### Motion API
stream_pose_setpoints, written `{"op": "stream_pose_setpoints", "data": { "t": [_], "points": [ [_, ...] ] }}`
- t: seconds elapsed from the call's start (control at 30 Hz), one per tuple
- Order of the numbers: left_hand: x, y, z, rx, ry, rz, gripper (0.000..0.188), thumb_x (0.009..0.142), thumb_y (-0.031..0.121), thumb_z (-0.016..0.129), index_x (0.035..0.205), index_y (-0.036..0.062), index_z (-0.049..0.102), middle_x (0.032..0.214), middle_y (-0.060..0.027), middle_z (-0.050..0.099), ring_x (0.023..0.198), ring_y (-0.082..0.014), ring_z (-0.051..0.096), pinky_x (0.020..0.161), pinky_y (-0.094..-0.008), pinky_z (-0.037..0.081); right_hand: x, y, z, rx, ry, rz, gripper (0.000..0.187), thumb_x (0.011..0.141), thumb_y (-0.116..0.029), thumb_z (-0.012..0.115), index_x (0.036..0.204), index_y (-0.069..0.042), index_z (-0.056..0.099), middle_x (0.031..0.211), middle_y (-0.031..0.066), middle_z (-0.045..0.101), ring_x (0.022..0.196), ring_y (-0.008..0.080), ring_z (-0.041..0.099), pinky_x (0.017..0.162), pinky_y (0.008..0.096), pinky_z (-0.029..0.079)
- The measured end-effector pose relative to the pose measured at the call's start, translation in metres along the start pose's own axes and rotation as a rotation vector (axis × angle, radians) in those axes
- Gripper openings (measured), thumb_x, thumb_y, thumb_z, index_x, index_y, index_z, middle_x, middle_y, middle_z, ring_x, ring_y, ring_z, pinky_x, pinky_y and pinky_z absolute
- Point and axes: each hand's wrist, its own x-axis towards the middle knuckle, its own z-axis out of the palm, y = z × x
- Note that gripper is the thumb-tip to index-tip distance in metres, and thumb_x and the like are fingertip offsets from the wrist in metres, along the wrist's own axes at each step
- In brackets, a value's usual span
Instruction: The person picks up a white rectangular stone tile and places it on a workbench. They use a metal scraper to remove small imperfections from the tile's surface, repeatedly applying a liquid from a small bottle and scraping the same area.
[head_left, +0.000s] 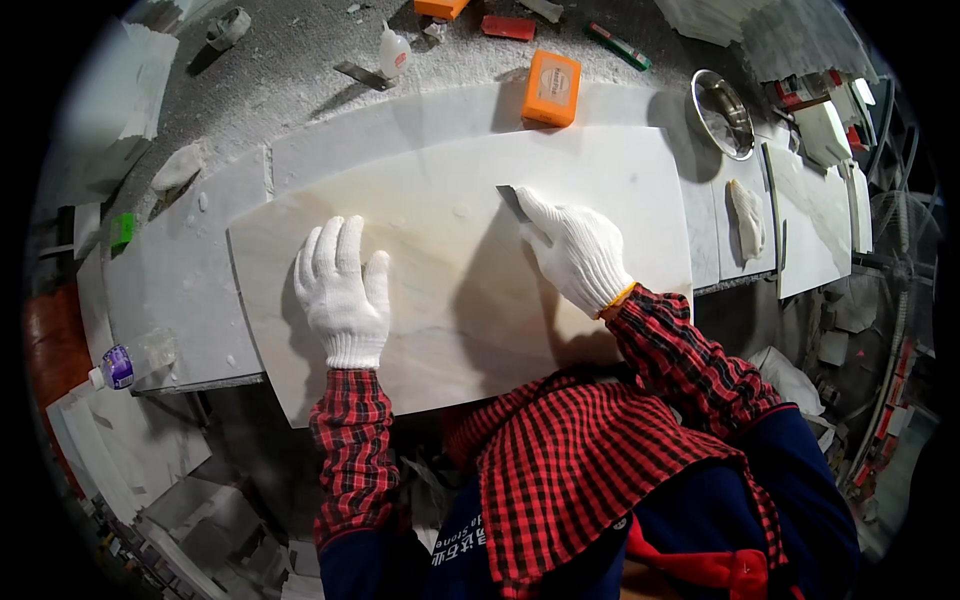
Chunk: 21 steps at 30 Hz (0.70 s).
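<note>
A large white marble slab with faint beige veining lies flat before me, its near edge close to my body. My left hand, in a white knit glove, rests palm down on the slab's left part with its fingers stretched out. In my right hand, gloved the same way, is a thin dark scraper blade. The blade slants up past the fingertips over the slab's right half, casting a shadow. Whether its edge touches the stone I cannot tell.
Beyond the slab stand an orange box and a white squeeze bottle beside another metal blade. At right are a steel bowl and a loose white glove. A clear plastic bottle lies at the left edge.
</note>
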Motion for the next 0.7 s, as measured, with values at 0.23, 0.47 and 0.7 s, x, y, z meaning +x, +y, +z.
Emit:
{"op": "stream_pose_setpoints", "data": {
  "t": [0.23,0.47,0.7],
  "points": [
    [-0.001,-0.003,0.001,-0.01,-0.009,-0.006,0.046,0.096,0.028,0.065,0.138,0.0112,0.058,0.139,-0.0107,0.058,0.131,-0.0327,0.051,0.113,-0.0488,0.038,0.001,0.011,0.009,0.097,0.111,-0.077,0.041,0.095,-0.027,0.061,0.135,-0.019,0.058,0.077,0.0126,0.069,0.071,0.0362,0.067,0.063,0.0487,0.052],
    [0.002,0.0,0.001,-0.005,0.013,0.017,0.046,0.095,0.029,0.066,0.137,0.011,0.059,0.138,-0.0103,0.058,0.131,-0.0326,0.051,0.113,-0.0486,0.038,0.008,-0.008,0.015,-0.001,0.068,-0.05,0.042,0.094,-0.025,0.062,0.135,-0.022,0.058,0.075,0.0136,0.068,0.069,0.0367,0.066,0.061,0.0488,0.051],
    [-0.002,-0.002,0.002,0.008,0.008,-0.003,0.046,0.096,0.031,0.065,0.137,0.0118,0.059,0.138,-0.0095,0.059,0.131,-0.0321,0.051,0.113,-0.0484,0.038,0.004,0.006,0.017,0.049,0.175,-0.117,0.039,0.094,-0.023,0.061,0.132,-0.019,0.057,0.072,0.0129,0.067,0.067,0.0373,0.065,0.058,0.0493,0.05]
  ]
}}
